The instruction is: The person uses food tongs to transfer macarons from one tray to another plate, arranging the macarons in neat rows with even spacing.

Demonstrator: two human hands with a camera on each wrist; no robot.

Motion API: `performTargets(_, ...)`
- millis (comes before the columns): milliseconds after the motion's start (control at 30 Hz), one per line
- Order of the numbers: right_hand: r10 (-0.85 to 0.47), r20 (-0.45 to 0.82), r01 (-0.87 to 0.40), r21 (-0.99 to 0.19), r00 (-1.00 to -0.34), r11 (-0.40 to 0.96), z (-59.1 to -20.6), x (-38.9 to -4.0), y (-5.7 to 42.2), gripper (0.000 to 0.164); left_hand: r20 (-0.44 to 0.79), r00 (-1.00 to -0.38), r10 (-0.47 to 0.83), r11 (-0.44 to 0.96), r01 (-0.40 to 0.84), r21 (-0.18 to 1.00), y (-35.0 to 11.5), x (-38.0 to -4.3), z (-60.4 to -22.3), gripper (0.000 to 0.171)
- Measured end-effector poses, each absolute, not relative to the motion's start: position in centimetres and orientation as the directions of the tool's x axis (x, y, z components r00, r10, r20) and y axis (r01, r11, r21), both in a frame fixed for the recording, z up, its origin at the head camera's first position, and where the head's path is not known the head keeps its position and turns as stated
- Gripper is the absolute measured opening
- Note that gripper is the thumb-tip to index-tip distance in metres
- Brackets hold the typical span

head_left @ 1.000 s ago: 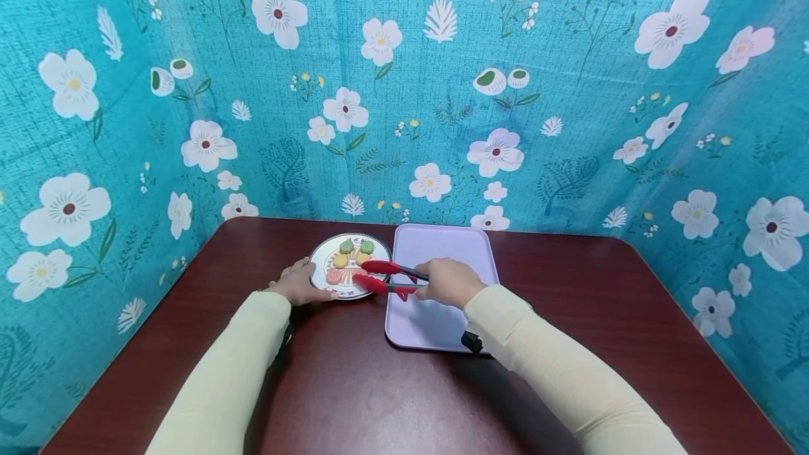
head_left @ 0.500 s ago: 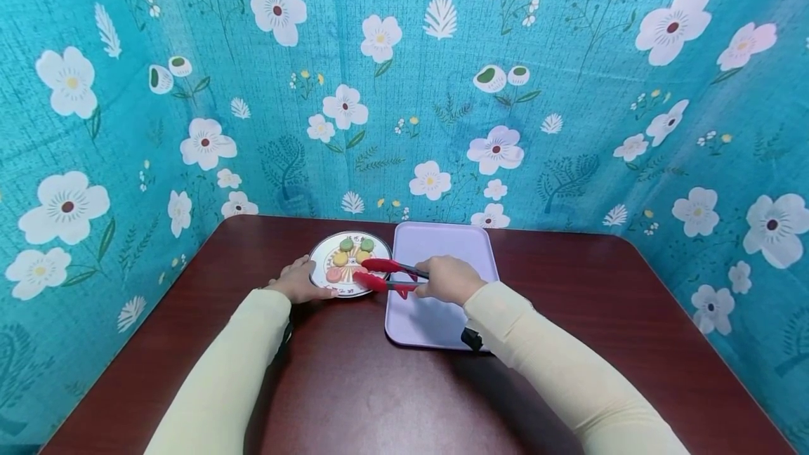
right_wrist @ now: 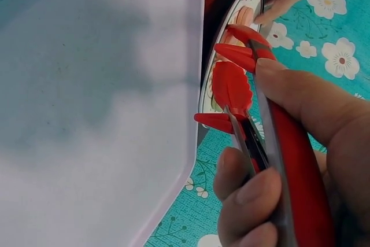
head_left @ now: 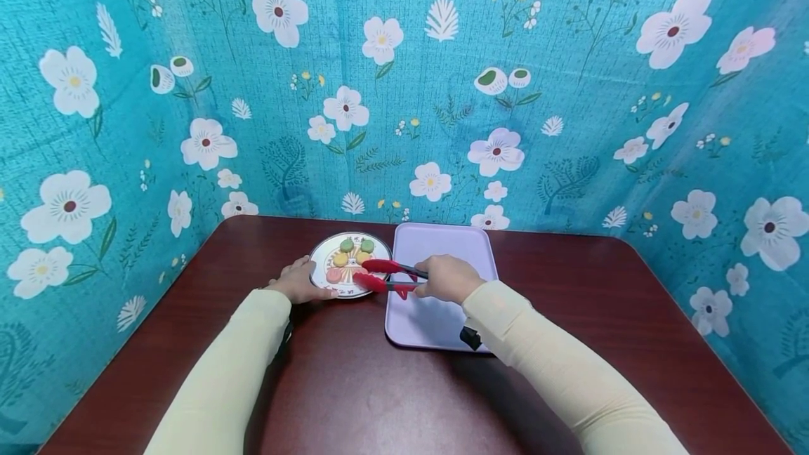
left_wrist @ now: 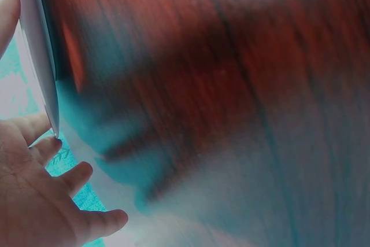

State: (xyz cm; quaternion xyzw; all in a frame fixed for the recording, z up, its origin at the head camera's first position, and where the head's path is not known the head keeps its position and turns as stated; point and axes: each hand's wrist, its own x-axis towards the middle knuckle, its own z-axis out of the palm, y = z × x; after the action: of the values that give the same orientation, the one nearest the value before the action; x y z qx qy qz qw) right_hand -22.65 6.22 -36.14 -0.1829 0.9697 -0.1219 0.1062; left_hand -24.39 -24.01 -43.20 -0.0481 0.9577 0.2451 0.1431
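In the head view a round white plate (head_left: 320,259) with a dark rim holds several macarons: green ones (head_left: 347,245) at the back, yellow ones (head_left: 340,259) in the middle, a pink one (head_left: 334,275) at the front left. My left hand (head_left: 296,282) grips the plate's left edge, thumb along the front rim; in the left wrist view its other fingers are spread, some at the plate's edge. My right hand (head_left: 450,279) holds red-tipped tongs (right_wrist: 232,85) over the plate's right side. Their two heads stand apart around the front-right area. Whether a macaron lies between them is hidden.
A pale purple tray (head_left: 436,239) lies right of the plate, beneath my right hand and the tongs. Both rest on a dark reddish-brown table (head_left: 341,385). A teal flowered cloth (head_left: 404,118) hangs around the table's back and sides.
Over the last second the tongs' heads have drawn slightly closer together at the plate's front right. My left hand, the plate and the tray stay in place.
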Motion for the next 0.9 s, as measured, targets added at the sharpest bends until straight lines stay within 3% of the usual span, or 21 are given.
performTargets(467, -0.375, -0.162, -0.318, -0.292, -0.913, 0.902, -35.6, -22.2, 6.7, 0.047, -0.295, -0.955, -0.025, 0.867, -0.167, 0.469, -23.9, -24.6, -43.3, 0.103)
performTargets(900, -0.402, -0.083, -0.359, -0.313, -0.912, 0.879, -36.0, -21.0, 8.2, 0.052, -0.273, -0.962, -0.008, 0.879, -0.137, 0.456, -23.9, -24.0, -43.1, 0.102)
